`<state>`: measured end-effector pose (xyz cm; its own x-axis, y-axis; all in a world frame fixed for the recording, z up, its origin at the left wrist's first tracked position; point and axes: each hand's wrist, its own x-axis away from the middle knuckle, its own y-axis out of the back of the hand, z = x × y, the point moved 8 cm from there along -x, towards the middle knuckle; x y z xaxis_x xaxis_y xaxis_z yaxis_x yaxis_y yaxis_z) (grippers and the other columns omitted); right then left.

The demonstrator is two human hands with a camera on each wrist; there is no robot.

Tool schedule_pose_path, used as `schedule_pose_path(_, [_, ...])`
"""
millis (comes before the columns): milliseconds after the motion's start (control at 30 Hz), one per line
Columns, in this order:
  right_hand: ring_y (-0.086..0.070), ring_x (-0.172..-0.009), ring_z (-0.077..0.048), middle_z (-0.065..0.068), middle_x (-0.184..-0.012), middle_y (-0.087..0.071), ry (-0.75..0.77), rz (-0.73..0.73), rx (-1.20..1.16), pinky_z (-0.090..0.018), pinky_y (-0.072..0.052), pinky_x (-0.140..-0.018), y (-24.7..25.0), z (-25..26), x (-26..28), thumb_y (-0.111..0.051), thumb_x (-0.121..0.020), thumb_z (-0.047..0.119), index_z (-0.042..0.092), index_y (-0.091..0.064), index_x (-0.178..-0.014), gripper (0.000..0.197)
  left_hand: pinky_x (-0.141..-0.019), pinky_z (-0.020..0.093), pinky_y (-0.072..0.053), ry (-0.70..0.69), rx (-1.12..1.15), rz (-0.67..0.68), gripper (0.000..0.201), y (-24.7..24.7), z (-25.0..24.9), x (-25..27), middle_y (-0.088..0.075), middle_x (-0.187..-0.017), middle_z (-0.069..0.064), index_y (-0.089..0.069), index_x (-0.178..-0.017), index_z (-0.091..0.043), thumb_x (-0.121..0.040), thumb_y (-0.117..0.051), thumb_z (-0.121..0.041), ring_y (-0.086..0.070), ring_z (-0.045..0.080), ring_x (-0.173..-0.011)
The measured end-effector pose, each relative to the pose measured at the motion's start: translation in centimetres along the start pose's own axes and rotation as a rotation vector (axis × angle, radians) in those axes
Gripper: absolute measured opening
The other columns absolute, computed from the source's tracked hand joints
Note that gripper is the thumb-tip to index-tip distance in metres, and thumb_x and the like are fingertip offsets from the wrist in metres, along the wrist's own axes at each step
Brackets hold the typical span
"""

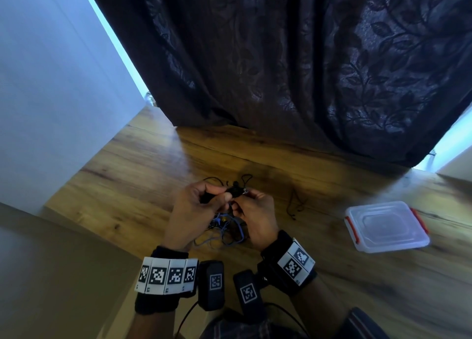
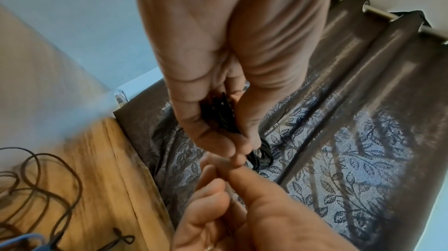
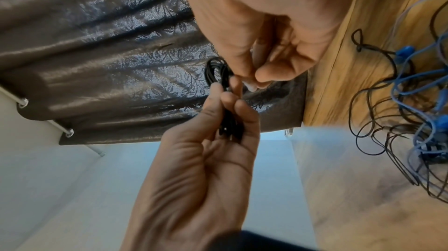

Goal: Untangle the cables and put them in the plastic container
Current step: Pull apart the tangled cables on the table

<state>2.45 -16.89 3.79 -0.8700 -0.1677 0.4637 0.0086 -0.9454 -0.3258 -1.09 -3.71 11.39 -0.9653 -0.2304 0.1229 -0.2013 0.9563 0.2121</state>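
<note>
My left hand (image 1: 219, 193) grips a small coil of black cable (image 1: 235, 191) above the table. The right hand (image 1: 249, 193) meets it from the right and pinches the cable's end between thumb and fingertips. In the left wrist view the coil (image 2: 218, 115) lies in my curled left fingers, its loop sticking out past them. In the right wrist view the right fingertips (image 3: 264, 77) pinch beside the coil (image 3: 227, 119). A tangle of blue and black cables (image 1: 224, 230) lies on the table under both hands. The clear plastic container (image 1: 385, 226) with red clips stands to the right.
A loose thin black cable (image 1: 293, 203) lies on the wooden table (image 1: 153, 165) between my hands and the container. A dark patterned curtain (image 1: 281, 57) hangs along the table's far edge. A white wall stands to the left.
</note>
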Motion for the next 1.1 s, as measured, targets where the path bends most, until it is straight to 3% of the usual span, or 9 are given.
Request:
schedule_pose_path(133, [-0.057,-0.056,-0.009,0.0,-0.066,-0.068,0.07,0.07,0.049,-0.022,-0.047,-0.054,-0.1,0.9,-0.1,-0.065,-0.087,-0.01,0.005,-0.072,-0.094,0.018,-0.065,0.023,-0.059,0.064,0.091,0.016,0.013,-0.1,0.4,0.0,-0.073,-0.068,0.005,-0.069,-0.096,0.002,-0.085,-0.072,-0.001,-0.068,0.011,-0.061])
schedule_pose_path(233, [-0.061,-0.062,-0.008,-0.002,-0.081,-0.075,0.21,0.166,0.159,-0.019,-0.049,-0.056,-0.3,2.3,0.0,-0.064,-0.085,-0.014,0.005,-0.075,-0.099,0.026,-0.065,0.026,-0.059,0.118,0.139,0.041,0.016,0.0,1.0,-0.1,-0.074,-0.07,0.008,-0.068,-0.098,0.007,-0.084,-0.071,0.0,-0.067,0.014,-0.06])
schedule_pose_path(333, [-0.065,-0.073,-0.012,-0.005,-0.095,-0.077,0.314,0.216,0.211,-0.021,-0.052,-0.063,-0.1,3.1,-0.1,-0.065,-0.084,-0.015,0.005,-0.077,-0.103,0.031,-0.063,0.026,-0.058,0.153,0.16,0.04,0.021,-0.1,1.2,0.0,-0.074,-0.08,0.02,-0.064,-0.098,0.009,-0.082,-0.073,-0.001,-0.068,0.016,-0.062])
schedule_pose_path(467, [-0.067,-0.077,-0.011,-0.001,-0.094,-0.076,0.397,0.274,0.217,-0.024,-0.054,-0.067,0.0,3.6,-0.1,-0.064,-0.084,-0.016,0.006,-0.077,-0.101,0.031,-0.063,0.027,-0.058,0.177,0.196,0.033,0.026,-0.4,1.3,0.1,-0.072,-0.085,0.028,-0.059,-0.1,0.012,-0.081,-0.074,0.0,-0.069,0.019,-0.064])
schedule_pose_path(567, [-0.067,-0.08,-0.01,0.009,-0.091,-0.074,0.419,0.314,0.226,-0.024,-0.054,-0.069,0.1,3.8,-0.1,-0.062,-0.084,-0.018,0.003,-0.077,-0.102,0.031,-0.062,0.028,-0.058,0.182,0.218,0.052,0.025,-0.8,1.1,0.1,-0.073,-0.076,0.021,-0.056,-0.096,0.005,-0.079,-0.074,-0.001,-0.07,0.022,-0.067])
schedule_pose_path(700, [-0.067,-0.088,-0.014,0.006,-0.095,-0.073,0.436,0.341,0.249,-0.026,-0.054,-0.072,0.1,4.0,-0.1,-0.058,-0.082,-0.021,0.002,-0.077,-0.101,0.035,-0.059,0.03,-0.057,0.16,0.265,0.064,0.029,-1.2,0.7,0.2,-0.074,-0.077,0.02,-0.045,-0.089,-0.007,-0.081,-0.071,0.004,-0.07,0.021,-0.061])
schedule_pose_path(833, [-0.067,-0.083,-0.008,0.006,-0.092,-0.072,0.463,0.386,0.264,-0.021,-0.052,-0.07,0.0,4.4,0.1,-0.06,-0.084,-0.019,-0.003,-0.075,-0.103,0.028,-0.067,0.033,-0.061,0.124,0.238,0.084,0.038,-1.2,0.3,0.4,-0.076,-0.086,0.021,-0.054,-0.112,-0.008,-0.08,-0.074,-0.002,-0.071,0.021,-0.068])
schedule_pose_path(967, [-0.066,-0.084,-0.005,0.006,-0.094,-0.07,0.427,0.387,0.301,-0.021,-0.052,-0.071,0.1,4.3,0.1,-0.06,-0.087,-0.017,0.009,-0.073,-0.101,0.032,-0.062,0.026,-0.059,0.076,0.248,0.082,0.028,-1.7,-0.4,0.7,-0.077,-0.08,0.016,-0.061,-0.102,0.001,-0.077,-0.073,-0.004,-0.071,0.016,-0.063])
schedule_pose_path(1100, [-0.066,-0.082,-0.019,-0.008,-0.093,-0.071,0.329,0.405,0.336,-0.026,-0.055,-0.073,0.1,3.3,0.2,-0.058,-0.095,-0.006,0.006,-0.07,-0.11,0.023,-0.06,0.021,-0.057,0.051,0.187,0.003,0.016,-1.1,-0.3,0.5,-0.074,-0.076,0.011,-0.063,-0.099,0.007,-0.084,-0.07,0.004,-0.068,0.011,-0.059])
